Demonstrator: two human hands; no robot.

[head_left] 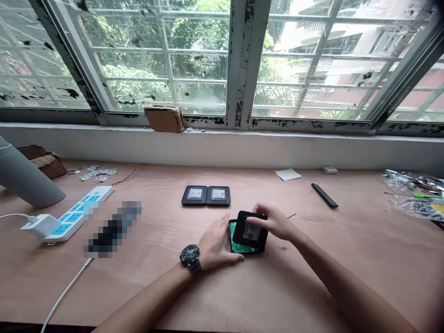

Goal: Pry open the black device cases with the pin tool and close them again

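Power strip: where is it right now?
In the head view, the white power strip with blue sockets lies at the left of the wooden desk, a white charger plugged into its near end.

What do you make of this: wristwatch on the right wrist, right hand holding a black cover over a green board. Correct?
Not quite: the wristwatch is on the left wrist, not the right, as the head view shows. The rest stands: the right hand holds the black cover over the green board.
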